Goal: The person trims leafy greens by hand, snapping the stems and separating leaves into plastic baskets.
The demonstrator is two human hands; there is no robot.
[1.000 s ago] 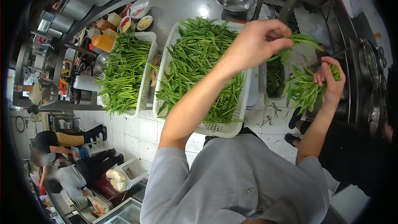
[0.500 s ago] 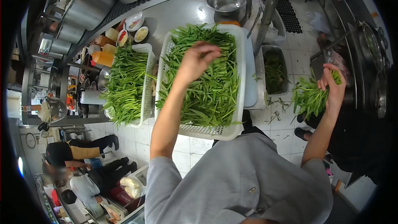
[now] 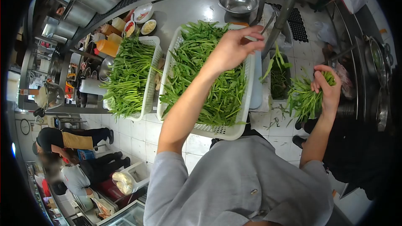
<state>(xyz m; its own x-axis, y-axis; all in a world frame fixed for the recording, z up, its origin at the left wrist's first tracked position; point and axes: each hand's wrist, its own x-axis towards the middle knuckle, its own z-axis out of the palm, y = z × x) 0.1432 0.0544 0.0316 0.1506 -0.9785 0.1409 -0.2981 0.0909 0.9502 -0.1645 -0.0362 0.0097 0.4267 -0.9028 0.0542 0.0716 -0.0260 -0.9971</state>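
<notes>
My left hand (image 3: 236,48) is over the right edge of a large white basket (image 3: 168,65) heaped with cut leafy greens (image 3: 201,58). Its fingers are apart with nothing seen between them. Just right of its fingertips, a loose green sprig (image 3: 276,62) hangs in the air, apart from the hand, above a grey bin (image 3: 288,84) with plant scraps inside. On the right, my right hand (image 3: 327,88) is closed around a bunch of leafy greens (image 3: 305,96), leaves pointing left. A second white basket (image 3: 150,75) of long-stemmed greens (image 3: 127,79) stands to the left.
A steel bowl (image 3: 238,2), small food bowls (image 3: 148,27) and sauce bottles (image 3: 106,47) are on the steel table (image 3: 180,6). A metal post (image 3: 278,27) rises near the bin. Someone in dark clothes (image 3: 351,150) is at the right; two people (image 3: 75,138) are at lower left.
My left hand first held greens near the bin, then passed over the large basket, and is now further right, open. The loose sprig has appeared in the air. My right hand still holds its bunch.
</notes>
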